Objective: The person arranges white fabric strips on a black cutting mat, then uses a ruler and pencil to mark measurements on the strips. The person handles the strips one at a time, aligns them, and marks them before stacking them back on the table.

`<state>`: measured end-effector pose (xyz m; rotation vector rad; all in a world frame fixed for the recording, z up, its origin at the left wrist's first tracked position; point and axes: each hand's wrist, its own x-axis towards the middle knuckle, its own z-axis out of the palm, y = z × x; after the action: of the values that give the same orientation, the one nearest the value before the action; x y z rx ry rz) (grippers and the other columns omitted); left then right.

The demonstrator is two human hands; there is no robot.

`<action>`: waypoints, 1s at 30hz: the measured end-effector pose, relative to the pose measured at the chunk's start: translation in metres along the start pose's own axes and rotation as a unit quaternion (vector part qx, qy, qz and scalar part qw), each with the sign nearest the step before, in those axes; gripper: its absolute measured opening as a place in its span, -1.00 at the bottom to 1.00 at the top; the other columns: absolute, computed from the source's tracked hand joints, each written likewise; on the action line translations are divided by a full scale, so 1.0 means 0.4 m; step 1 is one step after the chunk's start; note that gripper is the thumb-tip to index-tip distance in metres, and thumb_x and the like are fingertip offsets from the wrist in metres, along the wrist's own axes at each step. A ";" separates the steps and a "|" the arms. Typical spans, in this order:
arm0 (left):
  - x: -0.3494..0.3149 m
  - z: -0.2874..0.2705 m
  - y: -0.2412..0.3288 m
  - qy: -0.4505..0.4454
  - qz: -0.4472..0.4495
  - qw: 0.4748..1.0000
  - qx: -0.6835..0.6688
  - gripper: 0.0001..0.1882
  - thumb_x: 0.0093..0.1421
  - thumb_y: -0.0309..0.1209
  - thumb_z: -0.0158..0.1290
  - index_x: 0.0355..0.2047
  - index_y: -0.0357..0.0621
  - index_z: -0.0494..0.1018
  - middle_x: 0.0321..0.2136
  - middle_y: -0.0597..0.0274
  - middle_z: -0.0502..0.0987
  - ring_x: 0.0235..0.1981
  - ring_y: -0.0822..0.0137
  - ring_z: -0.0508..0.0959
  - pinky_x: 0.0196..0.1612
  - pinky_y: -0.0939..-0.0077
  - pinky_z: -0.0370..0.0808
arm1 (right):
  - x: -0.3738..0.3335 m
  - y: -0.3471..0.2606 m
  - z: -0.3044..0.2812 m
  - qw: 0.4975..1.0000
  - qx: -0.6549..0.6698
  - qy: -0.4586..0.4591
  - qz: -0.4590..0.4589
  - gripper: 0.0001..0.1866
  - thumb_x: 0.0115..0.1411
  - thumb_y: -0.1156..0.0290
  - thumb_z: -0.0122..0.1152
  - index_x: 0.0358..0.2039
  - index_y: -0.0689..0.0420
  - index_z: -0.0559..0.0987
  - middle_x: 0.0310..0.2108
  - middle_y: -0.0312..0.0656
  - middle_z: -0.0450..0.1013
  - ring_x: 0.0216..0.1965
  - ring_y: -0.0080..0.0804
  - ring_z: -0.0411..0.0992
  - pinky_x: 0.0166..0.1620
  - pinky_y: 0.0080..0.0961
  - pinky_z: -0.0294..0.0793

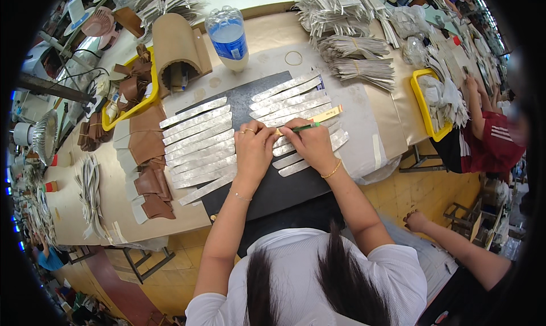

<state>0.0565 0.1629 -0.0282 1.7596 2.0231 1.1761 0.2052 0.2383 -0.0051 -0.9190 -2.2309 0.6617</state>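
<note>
Both of my hands meet over a black board (pixel 267 205) spread with rows of silvery, leather-like strips (pixel 200 137). In my right hand (pixel 311 145), the fingers are closed around a slim green pen-like tool (pixel 306 127). My left hand (pixel 253 151) is pinched close to my right fingertips; what lies between its fingers is too small to make out. A flat yellow strip (pixel 327 114), perhaps a ruler, slants just beyond my right hand. More silvery strips (pixel 290 98) lie above and under my fingers, partly hidden by them.
A plastic bottle (pixel 227 38) stands behind the board, near a curved brown form (pixel 177 50). Yellow baskets (pixel 424 107) flank the table. Brown leather pieces (pixel 147 147) lie left; bundled grey strips (pixel 361 61) are stacked at back right. Other people are at the right.
</note>
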 end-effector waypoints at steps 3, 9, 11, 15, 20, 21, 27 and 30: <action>0.003 0.001 0.000 -0.002 -0.005 1.000 0.005 -0.89 0.09 -0.39 0.26 -0.36 -0.11 0.64 -0.39 0.29 0.47 -0.27 0.22 0.44 -0.16 0.30 0.28 | 0.007 -0.005 -0.002 1.000 -0.007 -0.005 0.005 -0.79 0.25 0.27 0.25 -0.45 0.12 0.60 -0.56 -0.21 0.51 -0.57 -0.19 0.47 -0.47 -0.38 0.44; 0.013 -0.009 0.003 -0.009 -0.013 1.000 -0.009 -0.87 0.09 -0.41 0.26 -0.34 -0.15 0.65 -0.38 0.23 0.49 -0.27 0.19 0.44 -0.14 0.29 0.32 | 0.019 0.027 -0.020 0.951 0.244 0.076 0.176 -0.72 0.36 0.26 0.15 -0.36 0.24 0.57 -0.57 -0.17 0.56 -0.45 -0.40 0.61 -0.35 -0.55 0.51; 0.021 -0.014 0.002 0.006 -0.014 1.000 -0.012 -0.87 0.09 -0.42 0.26 -0.34 -0.17 0.64 -0.38 0.21 0.49 -0.27 0.18 0.44 -0.15 0.29 0.34 | 0.027 0.026 -0.041 0.935 0.289 0.103 0.178 -0.71 0.39 0.30 0.13 -0.33 0.30 0.54 -0.52 -0.19 0.56 -0.35 -0.45 0.63 -0.30 -0.62 0.53; 0.036 -0.015 -0.013 0.001 -0.026 1.000 -0.008 -0.87 0.11 -0.41 0.23 -0.34 -0.18 0.63 -0.36 0.22 0.49 -0.24 0.17 0.44 -0.13 0.28 0.33 | 0.032 0.023 -0.062 0.932 0.303 0.125 0.155 -0.73 0.40 0.34 0.11 -0.31 0.33 0.52 -0.48 -0.21 0.53 -0.34 -0.42 0.63 -0.28 -0.64 0.55; 0.039 -0.004 -0.019 -0.004 -0.026 1.000 -0.002 -0.87 0.12 -0.40 0.22 -0.34 -0.17 0.63 -0.35 0.24 0.49 -0.23 0.17 0.44 -0.11 0.28 0.32 | 0.016 0.025 -0.068 0.933 0.299 0.113 0.168 -0.70 0.40 0.31 0.12 -0.31 0.35 0.52 -0.48 -0.20 0.52 -0.33 -0.43 0.63 -0.28 -0.62 0.57; 0.040 -0.003 -0.020 -0.003 -0.024 1.000 -0.001 -0.87 0.12 -0.40 0.22 -0.34 -0.16 0.63 -0.35 0.24 0.49 -0.22 0.17 0.44 -0.11 0.28 0.32 | 0.012 0.025 -0.066 0.932 0.300 0.110 0.173 -0.69 0.40 0.30 0.12 -0.31 0.35 0.52 -0.48 -0.20 0.52 -0.33 -0.43 0.63 -0.28 -0.62 0.57; 0.038 0.003 -0.026 0.011 -0.005 1.000 0.015 -0.87 0.10 -0.42 0.24 -0.33 -0.16 0.64 -0.37 0.23 0.48 -0.25 0.19 0.43 -0.13 0.30 0.33 | 0.003 0.019 -0.061 0.930 0.300 0.090 0.195 -0.66 0.41 0.24 0.09 -0.34 0.30 0.50 -0.44 -0.19 0.54 -0.33 -0.46 0.61 -0.25 -0.66 0.54; 0.040 0.001 -0.026 0.012 -0.002 1.000 0.016 -0.86 0.10 -0.42 0.26 -0.33 -0.17 0.64 -0.38 0.21 0.48 -0.27 0.19 0.42 -0.14 0.31 0.33 | 0.004 0.022 -0.058 0.933 0.294 0.097 0.184 -0.68 0.40 0.29 0.11 -0.32 0.35 0.53 -0.48 -0.20 0.52 -0.35 -0.44 0.62 -0.29 -0.63 0.55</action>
<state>0.0450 0.1777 -0.0300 1.7622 2.0689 1.1755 0.2246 0.2497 0.0055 -1.0305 -1.5481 1.2638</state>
